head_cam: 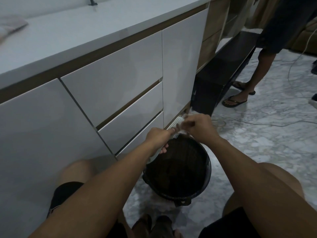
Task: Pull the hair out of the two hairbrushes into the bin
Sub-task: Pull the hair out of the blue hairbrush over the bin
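A white hairbrush (177,121) is held above the far rim of a black mesh bin (178,169) on the floor. My left hand (158,138) grips the brush's handle, its fingers curled under it. My right hand (200,127) pinches a brown tuft of hair (184,125) at the bristles, blurred by motion. Brown hair lies inside the bin. Only one brush is in view.
White cabinet drawers (120,100) stand close on the left under a pale countertop (68,31). Another person's legs in flip-flops (235,101) stand at the right by a dark bench (223,71). A cable (257,123) runs across the marble floor. My knees flank the bin.
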